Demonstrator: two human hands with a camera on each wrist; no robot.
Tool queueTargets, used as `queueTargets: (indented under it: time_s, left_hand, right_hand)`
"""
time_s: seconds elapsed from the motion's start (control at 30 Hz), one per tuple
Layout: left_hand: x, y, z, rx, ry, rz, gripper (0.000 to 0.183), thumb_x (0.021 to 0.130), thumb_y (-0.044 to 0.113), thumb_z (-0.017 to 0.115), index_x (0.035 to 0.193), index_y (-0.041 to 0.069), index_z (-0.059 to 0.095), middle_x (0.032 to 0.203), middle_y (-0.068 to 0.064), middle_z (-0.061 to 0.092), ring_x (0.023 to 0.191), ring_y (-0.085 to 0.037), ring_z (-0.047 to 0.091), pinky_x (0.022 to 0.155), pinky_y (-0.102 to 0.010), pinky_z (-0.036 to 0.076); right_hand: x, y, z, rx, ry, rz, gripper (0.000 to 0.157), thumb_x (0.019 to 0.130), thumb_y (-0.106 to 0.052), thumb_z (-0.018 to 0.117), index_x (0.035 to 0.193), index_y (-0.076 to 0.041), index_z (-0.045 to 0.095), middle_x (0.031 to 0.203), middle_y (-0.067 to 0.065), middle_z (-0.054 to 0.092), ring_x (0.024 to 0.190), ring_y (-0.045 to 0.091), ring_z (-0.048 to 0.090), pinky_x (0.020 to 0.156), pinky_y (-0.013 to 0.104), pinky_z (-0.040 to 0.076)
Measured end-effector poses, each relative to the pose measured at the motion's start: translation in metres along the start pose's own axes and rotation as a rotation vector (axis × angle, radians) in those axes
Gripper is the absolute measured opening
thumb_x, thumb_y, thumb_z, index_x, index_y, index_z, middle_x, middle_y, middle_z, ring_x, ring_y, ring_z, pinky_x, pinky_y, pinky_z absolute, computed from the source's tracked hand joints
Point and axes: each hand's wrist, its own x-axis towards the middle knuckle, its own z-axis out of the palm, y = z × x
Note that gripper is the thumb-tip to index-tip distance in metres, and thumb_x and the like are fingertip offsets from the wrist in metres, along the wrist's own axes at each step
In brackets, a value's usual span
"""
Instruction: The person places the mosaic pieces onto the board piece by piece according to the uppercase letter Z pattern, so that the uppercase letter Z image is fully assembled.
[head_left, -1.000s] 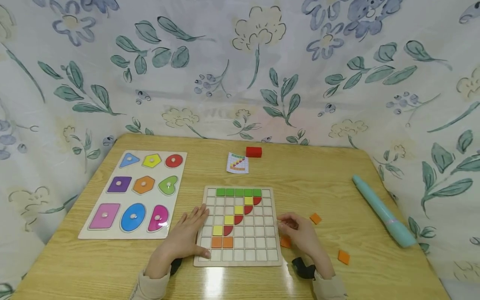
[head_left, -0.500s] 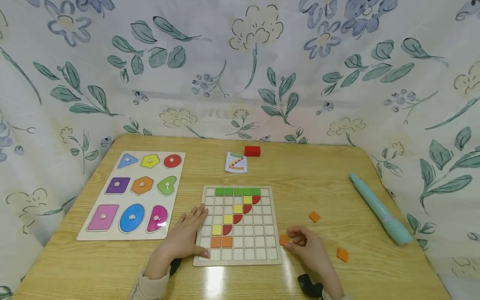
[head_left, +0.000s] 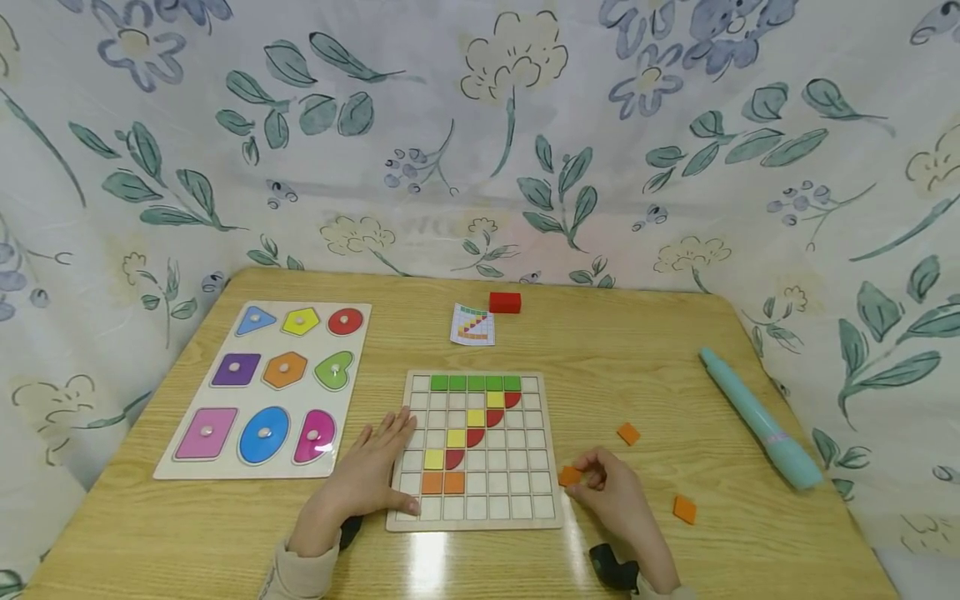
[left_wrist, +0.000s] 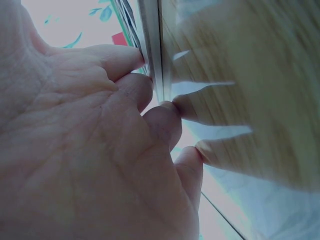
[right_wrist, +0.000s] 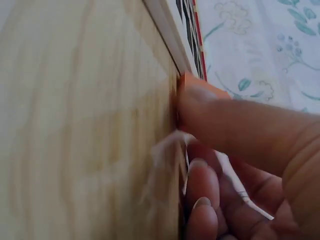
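A wooden grid board (head_left: pixel 517 507) lies in front of me in the head view. It carries a green row at the top, a diagonal of yellow squares and red quarter-rounds, and two orange tiles (head_left: pixel 443 482) lower left. My left hand (head_left: pixel 367 475) rests with spread fingers along the board's left edge, thumb over its lower left corner. Just off the board's right edge, my right hand (head_left: pixel 611 492) pinches an orange square tile (head_left: pixel 569 476) between thumb and fingers. In the right wrist view the thumb covers much of that tile (right_wrist: pixel 212 88), low beside the board's side.
Two loose orange tiles lie to the right, one farther back (head_left: pixel 628 433) and one nearer (head_left: pixel 685 509). A pattern card (head_left: pixel 473 325) and a red block (head_left: pixel 505 302) are behind the board. A knobbed shape puzzle (head_left: pixel 300 392) lies left, a teal tube-shaped object (head_left: pixel 761 421) right.
My right hand has drawn back a little from the board's edge and taken hold of the orange tile there, tilting it slightly. The left hand has stayed in place.
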Motion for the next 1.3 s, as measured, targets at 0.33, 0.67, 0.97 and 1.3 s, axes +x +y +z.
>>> queueTargets:
  time_s: [0.33, 0.67, 0.97, 1.3]
  left_hand:
    - [0.001, 0.0, 0.002, 0.0, -0.002, -0.012, 0.121, 0.058, 0.051, 0.086, 0.152, 0.003, 0.027, 0.162, -0.014, 0.019, 0.15, -0.039, 0.014, 0.12, -0.061, 0.009]
    - [0.001, -0.001, 0.005, -0.001, -0.005, -0.003, 0.122, 0.058, 0.051, 0.086, 0.152, 0.002, 0.026, 0.162, -0.014, 0.018, 0.15, -0.039, 0.014, 0.12, -0.061, 0.01]
    - [0.002, -0.002, 0.005, 0.007, -0.005, 0.006, 0.122, 0.058, 0.051, 0.086, 0.152, 0.002, 0.026, 0.162, -0.014, 0.018, 0.15, -0.038, 0.013, 0.12, -0.061, 0.01]
    - [0.001, -0.003, 0.004, 0.003, 0.001, 0.003, 0.122, 0.057, 0.051, 0.086, 0.152, 0.002, 0.027, 0.162, -0.014, 0.019, 0.15, -0.039, 0.015, 0.12, -0.061, 0.01]
  right_hand:
    - [0.013, 0.0, -0.002, 0.122, 0.009, 0.027, 0.015, 0.085, -0.008, 0.073, 0.098, -0.003, 0.067, 0.088, 0.005, 0.07, 0.073, 0.004, 0.06, 0.066, 0.017, 0.051]
    - [0.024, -0.039, 0.025, 0.166, -0.118, -0.092, 0.01, 0.086, -0.004, 0.07, 0.097, -0.003, 0.069, 0.087, 0.007, 0.07, 0.072, 0.01, 0.059, 0.064, 0.016, 0.049]
    - [0.02, -0.052, 0.069, 0.029, -0.19, -0.244, 0.003, 0.086, -0.012, 0.072, 0.088, -0.01, 0.071, 0.08, -0.001, 0.07, 0.063, 0.002, 0.052, 0.057, 0.017, 0.045]
    - [0.015, -0.059, 0.08, -0.073, -0.205, -0.293, 0.004, 0.083, -0.014, 0.076, 0.084, -0.015, 0.072, 0.079, -0.006, 0.061, 0.061, 0.0, 0.043, 0.055, 0.016, 0.038]
